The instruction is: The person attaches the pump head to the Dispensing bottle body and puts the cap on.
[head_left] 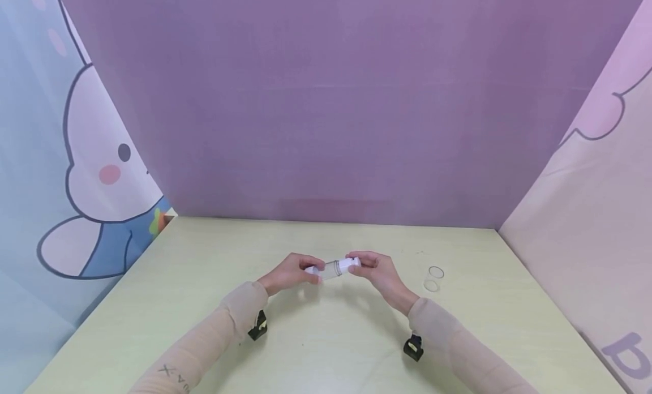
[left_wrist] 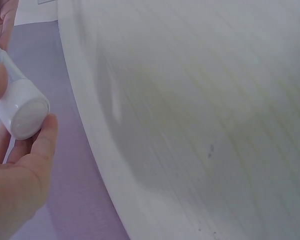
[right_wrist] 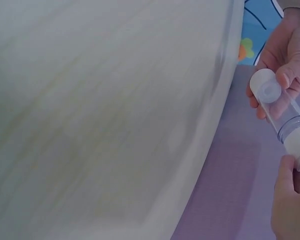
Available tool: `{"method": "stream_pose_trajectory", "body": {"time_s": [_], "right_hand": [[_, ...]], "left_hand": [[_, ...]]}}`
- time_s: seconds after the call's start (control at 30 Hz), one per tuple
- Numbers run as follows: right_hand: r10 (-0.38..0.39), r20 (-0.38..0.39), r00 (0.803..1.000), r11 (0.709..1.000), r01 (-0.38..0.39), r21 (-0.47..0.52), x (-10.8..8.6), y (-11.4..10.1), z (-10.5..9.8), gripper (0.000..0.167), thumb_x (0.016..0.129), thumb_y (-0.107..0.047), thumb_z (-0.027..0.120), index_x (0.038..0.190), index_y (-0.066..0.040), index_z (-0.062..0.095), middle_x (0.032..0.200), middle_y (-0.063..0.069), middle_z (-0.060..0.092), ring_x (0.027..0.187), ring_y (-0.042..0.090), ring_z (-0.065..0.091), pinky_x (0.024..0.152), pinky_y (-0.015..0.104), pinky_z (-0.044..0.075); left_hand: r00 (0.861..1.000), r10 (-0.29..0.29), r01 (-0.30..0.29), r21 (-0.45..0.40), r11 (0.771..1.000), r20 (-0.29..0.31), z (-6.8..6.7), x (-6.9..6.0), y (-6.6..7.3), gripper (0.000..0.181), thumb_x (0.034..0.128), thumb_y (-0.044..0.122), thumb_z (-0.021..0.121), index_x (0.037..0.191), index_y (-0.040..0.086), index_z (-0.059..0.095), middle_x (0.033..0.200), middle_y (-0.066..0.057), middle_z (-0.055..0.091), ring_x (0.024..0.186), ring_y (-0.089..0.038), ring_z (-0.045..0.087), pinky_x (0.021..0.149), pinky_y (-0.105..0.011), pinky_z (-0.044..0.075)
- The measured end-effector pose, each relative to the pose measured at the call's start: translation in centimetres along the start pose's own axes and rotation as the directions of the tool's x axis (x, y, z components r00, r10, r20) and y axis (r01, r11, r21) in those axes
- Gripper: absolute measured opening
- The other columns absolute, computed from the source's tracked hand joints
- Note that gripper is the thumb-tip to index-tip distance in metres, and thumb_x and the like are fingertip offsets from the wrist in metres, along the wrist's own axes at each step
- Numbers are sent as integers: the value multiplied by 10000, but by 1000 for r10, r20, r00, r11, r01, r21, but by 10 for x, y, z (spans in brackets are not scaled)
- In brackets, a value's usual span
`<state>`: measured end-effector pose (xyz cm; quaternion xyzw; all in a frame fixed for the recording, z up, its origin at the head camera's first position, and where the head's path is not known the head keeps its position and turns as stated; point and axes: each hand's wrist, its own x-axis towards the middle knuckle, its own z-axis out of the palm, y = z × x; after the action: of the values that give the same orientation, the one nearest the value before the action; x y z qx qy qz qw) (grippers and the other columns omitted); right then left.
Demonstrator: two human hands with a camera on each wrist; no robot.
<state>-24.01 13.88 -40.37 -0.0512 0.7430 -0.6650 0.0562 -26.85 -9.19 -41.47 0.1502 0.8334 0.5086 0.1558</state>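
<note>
1. So the bottle (head_left: 330, 269) looks to be held up off the table (head_left: 254, 235), between both hands, tipped onto its side with the white base (left_wrist: 29, 116) to our left and the white top (head_left: 348, 265) to our right.
2. The left hand (head_left: 291, 272) grips that base, thumb and fingers around it. We'd guess that's to keep the bottle from slipping or twisting.
3. The right hand (head_left: 381, 273) is pinching the top, so each hand gets its own end and most of the see-through middle is left uncovered.
4. Off to the right there's a clear tube (head_left: 434, 279) on the table, apart from both hands. We reckon it's parked there for elbow room; can't tell if either end is closed.
</note>
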Motion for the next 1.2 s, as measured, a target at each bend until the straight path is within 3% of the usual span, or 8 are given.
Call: {"method": "stream_pose_trajectory", "body": {"time_s": [0.37, 0.7, 0.97, 1.2], "right_hand": [[-3, -59, 998, 999, 1, -33, -1, 1, 1, 324, 793, -95, 699, 1101, -13, 641, 1068, 144, 669, 968, 190, 639, 872, 346, 485], [-9, -66, 998, 999, 7, -31, 0, 1, 4, 325, 790, -110, 705, 1093, -12, 644, 1064, 146, 669, 958, 186, 639, 851, 333, 496], [4, -37, 999, 1000, -3, 2, 0, 3, 4, 364, 792, -110, 702, 1137, -24, 624, 1132, 144, 641, 1005, 189, 616, 865, 324, 490], [-8, 23, 1000, 999, 7, 33, -1, -1, 1, 446, 792, -65, 686, 1222, -47, 570, 1260, 138, 568, 1160, 217, 537, 926, 331, 451]], "left_hand": [[1000, -10, 10, -6, 1000, 6, 0, 0, 2, 354, 775, 126, 713, 1124, 118, 651, 1189, -74, 612, 1053, -229, 553, 892, -386, 441], [1000, -12, 12, -3, 1000, -2, -1, -3, 2, 350, 777, 118, 710, 1122, 111, 652, 1186, -75, 612, 1036, -198, 557, 893, -381, 440], [1000, -21, 21, -2, 1000, 2, -1, -2, 0, 341, 779, 130, 713, 1115, 125, 657, 1194, -71, 608, 1040, -204, 552, 893, -388, 438], [1000, -19, 19, -7, 1000, 2, -1, 0, -1, 349, 782, 123, 705, 1127, 129, 651, 1191, -70, 610, 1038, -213, 554, 894, -391, 433]]}}
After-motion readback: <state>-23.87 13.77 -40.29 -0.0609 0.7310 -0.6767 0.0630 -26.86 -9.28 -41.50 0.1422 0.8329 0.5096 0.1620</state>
